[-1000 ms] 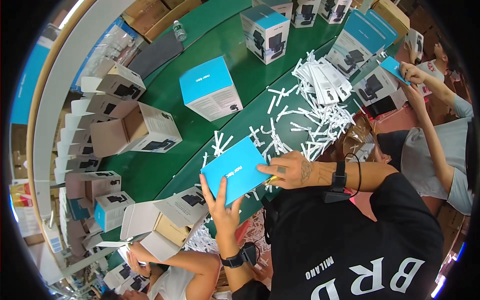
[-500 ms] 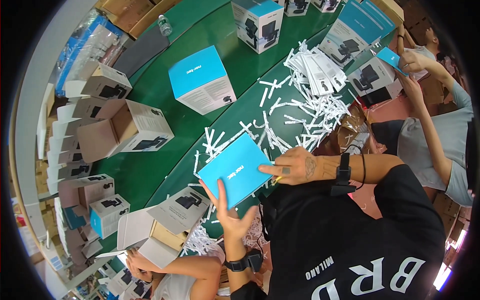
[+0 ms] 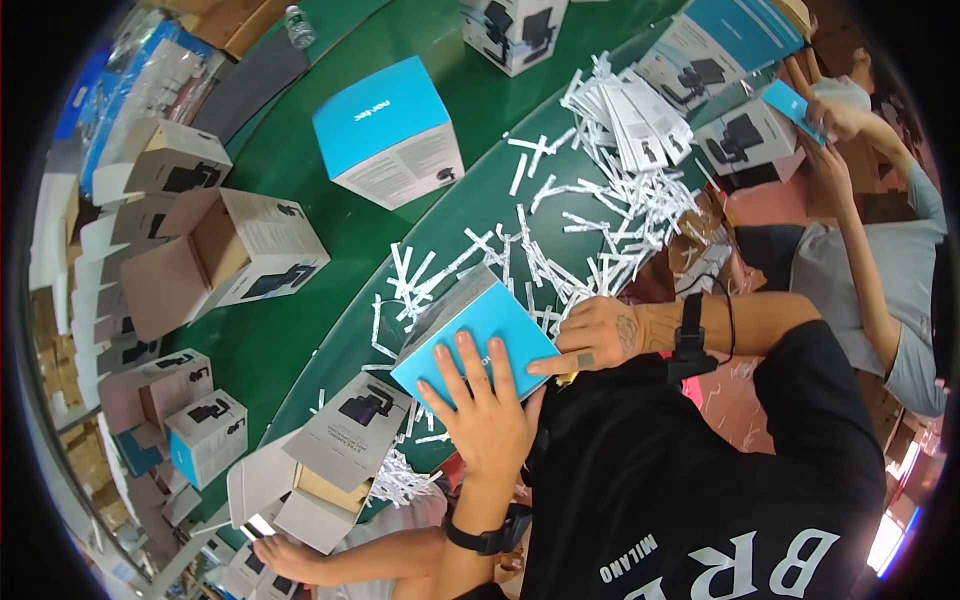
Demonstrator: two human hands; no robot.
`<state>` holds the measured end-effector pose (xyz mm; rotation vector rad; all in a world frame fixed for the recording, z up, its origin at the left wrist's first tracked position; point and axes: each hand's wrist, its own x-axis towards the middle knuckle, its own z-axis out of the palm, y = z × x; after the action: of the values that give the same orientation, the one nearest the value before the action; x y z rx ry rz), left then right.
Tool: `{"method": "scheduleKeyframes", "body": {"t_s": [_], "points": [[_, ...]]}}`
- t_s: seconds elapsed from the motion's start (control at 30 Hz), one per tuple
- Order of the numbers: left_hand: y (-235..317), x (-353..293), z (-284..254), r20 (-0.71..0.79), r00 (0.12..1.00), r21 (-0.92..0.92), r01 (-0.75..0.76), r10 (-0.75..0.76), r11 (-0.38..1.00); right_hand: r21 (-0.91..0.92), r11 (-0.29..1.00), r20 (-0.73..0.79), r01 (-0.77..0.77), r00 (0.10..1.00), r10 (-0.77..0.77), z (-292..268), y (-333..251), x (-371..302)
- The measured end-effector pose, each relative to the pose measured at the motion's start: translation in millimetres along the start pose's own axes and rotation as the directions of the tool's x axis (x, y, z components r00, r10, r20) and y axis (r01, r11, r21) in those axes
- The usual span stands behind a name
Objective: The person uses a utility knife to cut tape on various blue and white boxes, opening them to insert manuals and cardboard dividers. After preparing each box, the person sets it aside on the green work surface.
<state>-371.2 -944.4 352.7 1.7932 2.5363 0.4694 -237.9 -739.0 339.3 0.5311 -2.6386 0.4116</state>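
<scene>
Left hand laid on the blue top of a carton, fingers spread apart; right hand at the carton's right corner, index finger extended to the blue face, other fingers curled; small yellow item shows beneath it, cannot tell whether the hand is clamped on it; carton is at the near side of the green table, resting or held up unclear; white paper strips lie beyond and to its right; larger blue-topped box stands well apart, up and left; open box farther left, flaps out; co-worker's hand at far right, on a blue piece.
</scene>
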Motion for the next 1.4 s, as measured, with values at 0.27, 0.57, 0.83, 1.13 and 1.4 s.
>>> {"method": "scheduleKeyframes", "body": {"t_s": [0.27,0.57,0.83,1.13,1.4], "points": [[-25.4,20.1,0.5,-0.025,1.000,-0.009,0.010,-0.010,1.000,0.008,0.998,-0.065,-0.066,0.996,0.066,-3.6,-2.7,26.7],[-64.1,34.8,-43.0,0.054,0.990,-0.149,-0.120,0.129,0.982,0.068,0.993,-0.176,-0.092,0.979,0.103,12.1,-3.3,23.5],[-66.7,44.7,-45.1,-0.058,0.998,-0.148,-0.021,0.012,0.989,0.564,0.502,0.093,-0.655,0.655,0.750,-40.2,25.1,21.4],[-101.0,192.7,-27.4,-0.429,0.669,-0.043,0.655,-0.606,0.754,0.100,0.729,-0.248,-0.677,0.693,0.677,-128.8,203.1,118.5],[-77.2,338.7,-25.8,-0.338,0.352,-0.247,0.862,-0.873,0.443,0.132,0.688,-0.288,-0.713,0.637,0.715,-115.7,285.6,120.1]]}}
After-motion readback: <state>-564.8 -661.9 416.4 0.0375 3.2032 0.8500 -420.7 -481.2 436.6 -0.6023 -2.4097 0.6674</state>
